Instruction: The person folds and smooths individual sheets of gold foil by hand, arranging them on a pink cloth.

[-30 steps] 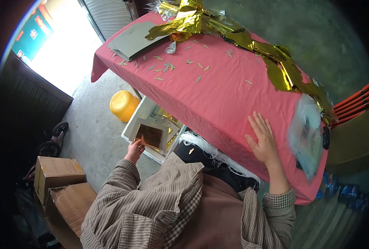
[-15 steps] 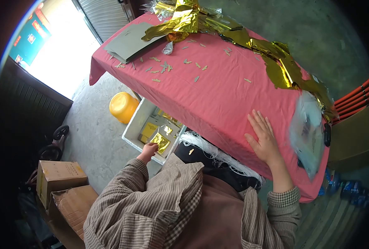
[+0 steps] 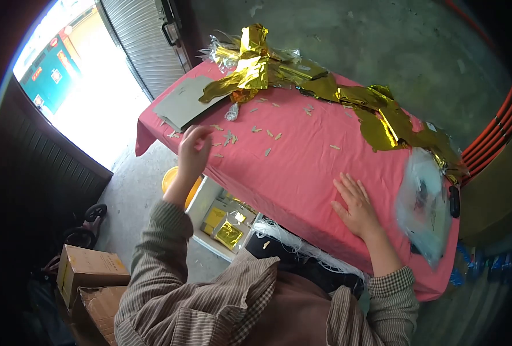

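Note:
Over the left part of the pink-covered table (image 3: pixel 290 179), my left hand (image 3: pixel 194 147) is raised with curled fingers; what they hold, if anything, is too small to tell. Just beyond it lies a stack of grey sheets (image 3: pixel 188 102), and small grey and tan cut pieces (image 3: pixel 228 138) are scattered to its right. My right hand (image 3: pixel 357 206) rests on the cloth near the front edge, fingers spread, holding nothing. Crumpled gold foil (image 3: pixel 383 122) runs along the far side of the table. A clear plastic bag (image 3: pixel 422 202) lies right of my right hand.
Below the table's front edge stands a white box (image 3: pixel 200 199) with gold packets (image 3: pixel 229 234), beside a yellow bucket (image 3: pixel 169 178). White strings (image 3: pixel 302 251) hang near my lap. Cardboard boxes (image 3: pixel 94 266) are at lower left, orange-red poles (image 3: pixel 489 141) at right.
My left hand has risen from the white box to above the table's left part. My right hand stays spread on the cloth. The view has shifted, showing more beyond the table.

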### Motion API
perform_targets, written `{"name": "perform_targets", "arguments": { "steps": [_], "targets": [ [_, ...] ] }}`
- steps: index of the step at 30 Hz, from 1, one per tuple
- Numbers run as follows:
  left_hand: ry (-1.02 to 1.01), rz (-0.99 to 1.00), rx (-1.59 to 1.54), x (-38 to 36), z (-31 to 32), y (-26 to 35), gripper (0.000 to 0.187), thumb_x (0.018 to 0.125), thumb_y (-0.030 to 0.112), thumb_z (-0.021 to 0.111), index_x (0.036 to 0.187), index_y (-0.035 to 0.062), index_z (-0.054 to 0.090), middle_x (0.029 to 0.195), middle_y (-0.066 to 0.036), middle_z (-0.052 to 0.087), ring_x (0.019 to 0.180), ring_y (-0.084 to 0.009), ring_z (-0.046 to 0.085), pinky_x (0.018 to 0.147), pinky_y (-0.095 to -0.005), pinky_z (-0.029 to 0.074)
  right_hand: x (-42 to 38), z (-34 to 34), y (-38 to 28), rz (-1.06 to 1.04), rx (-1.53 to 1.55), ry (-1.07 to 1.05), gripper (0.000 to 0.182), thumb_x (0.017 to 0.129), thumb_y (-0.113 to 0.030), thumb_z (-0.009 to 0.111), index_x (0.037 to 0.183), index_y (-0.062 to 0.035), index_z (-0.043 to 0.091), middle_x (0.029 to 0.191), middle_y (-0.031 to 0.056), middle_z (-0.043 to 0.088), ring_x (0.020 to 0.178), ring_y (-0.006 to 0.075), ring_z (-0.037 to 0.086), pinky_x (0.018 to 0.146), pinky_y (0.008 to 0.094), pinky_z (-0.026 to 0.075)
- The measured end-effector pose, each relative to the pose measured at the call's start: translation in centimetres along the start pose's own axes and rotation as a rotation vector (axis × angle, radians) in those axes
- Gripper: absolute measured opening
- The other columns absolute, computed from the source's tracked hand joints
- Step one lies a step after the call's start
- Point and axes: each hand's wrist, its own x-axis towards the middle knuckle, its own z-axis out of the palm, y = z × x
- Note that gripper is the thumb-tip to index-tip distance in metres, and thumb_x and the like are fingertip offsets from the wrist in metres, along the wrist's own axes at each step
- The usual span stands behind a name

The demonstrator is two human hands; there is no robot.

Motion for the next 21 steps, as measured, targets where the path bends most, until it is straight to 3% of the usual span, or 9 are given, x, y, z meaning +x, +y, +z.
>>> {"name": "perform_targets", "arguments": {
  "steps": [4,8,10,11,12,14,16,18,21],
  "targets": [
    [-0.235,0.188,0.296,6.9,5.0,-3.9,0.020,0.076,0.016,0.062,0.092,0.0041,0.063,0.099,-0.012,0.059,0.098,-0.0289,0.055,0.079,-0.0374,0.046,-0.1,0.0,-0.1,0.001,0.005,0.029,0.051,0.087,-0.032,0.051,0.130,-0.0051,0.042,0.139,0.0160,0.035,0.132,0.0286,0.028,0.110,0.0427,0.016],
    [-0.335,0.136,0.590,11.8,8.2,-4.5,0.023,0.081,0.026,0.058,0.092,0.0066,0.065,0.092,-0.012,0.063,0.093,-0.0306,0.058,0.077,-0.0394,0.047,-0.1,-0.1,-0.1,-0.004,0.016,0.051,0.049,0.086,-0.031,0.052,0.127,-0.0043,0.045,0.137,0.0162,0.037,0.131,0.0286,0.030,0.109,0.0428,0.018],
    [-0.481,-0.332,0.657,14.0,9.8,-3.6,0.031,0.085,0.036,0.052,0.089,0.0089,0.066,0.082,-0.011,0.066,0.078,-0.0325,0.060,0.071,-0.0416,0.048,-0.1,-0.2,-0.1,-0.007,0.004,0.069,0.049,0.086,-0.031,0.052,0.126,-0.0034,0.047,0.136,0.0163,0.039,0.130,0.0288,0.032,0.109,0.0429,0.020],
    [-0.477,-0.310,0.573,14.8,11.0,-4.7,0.041,0.087,0.046,0.047,0.089,0.0096,0.066,0.075,-0.013,0.066,0.056,-0.0284,0.057,0.055,-0.0396,0.047,-0.1,-0.2,-0.1,-0.007,0.020,0.066,0.048,0.086,-0.031,0.052,0.125,-0.0035,0.047,0.136,0.0162,0.039,0.129,0.0288,0.032,0.109,0.0429,0.020],
    [-0.472,-0.304,0.568,15.5,12.2,-5.7,0.041,0.087,0.046,0.047,0.089,0.0096,0.066,0.075,-0.013,0.066,0.056,-0.0284,0.057,0.055,-0.0396,0.047,-0.1,-0.2,-0.2,-0.009,0.038,0.059,0.048,0.086,-0.031,0.053,0.125,-0.0036,0.048,0.136,0.0162,0.039,0.129,0.0288,0.032,0.108,0.0429,0.020],
    [-0.652,-0.840,-0.385,16.8,14.5,-6.9,0.046,0.086,0.052,0.048,0.094,0.0085,0.062,0.082,-0.014,0.066,0.049,-0.0212,0.051,0.044,-0.0338,0.040,0.0,-0.2,-0.1,-0.011,0.025,0.066,0.048,0.086,-0.031,0.053,0.124,-0.0038,0.048,0.135,0.0158,0.040,0.129,0.0284,0.033,0.108,0.0430,0.020],
    [-0.531,-0.959,-0.766,17.1,17.1,-7.6,0.044,0.085,0.053,0.051,0.099,0.0115,0.058,0.076,-0.012,0.063,0.044,-0.0159,0.042,0.038,-0.0292,0.032,0.1,-0.2,-0.1,0.002,0.038,0.044,0.048,0.085,-0.029,0.054,0.126,-0.0050,0.047,0.137,0.0146,0.038,0.130,0.0285,0.032,0.109,0.0429,0.020],
    [0.154,-1.288,-1.088,18.1,18.9,-8.1,0.037,0.084,0.045,0.057,0.100,0.0115,0.055,0.072,-0.011,0.061,0.042,-0.0156,0.040,0.037,-0.0287,0.031,0.2,-0.3,-0.1,0.002,0.039,0.050,0.048,0.085,-0.029,0.055,0.126,-0.0050,0.047,0.136,0.0146,0.039,0.130,0.0285,0.032,0.109,0.0429,0.020],
    [0.356,-1.110,-1.154,18.8,20.3,-11.2,0.032,0.082,0.032,0.063,0.099,0.0056,0.056,0.079,-0.012,0.061,0.049,-0.0178,0.050,0.040,-0.0297,0.037,0.3,-0.3,-0.1,0.006,0.048,0.054,0.047,0.085,-0.029,0.055,0.125,-0.0049,0.048,0.135,0.0147,0.040,0.129,0.0286,0.033,0.109,0.0431,0.020]
  ]
}}
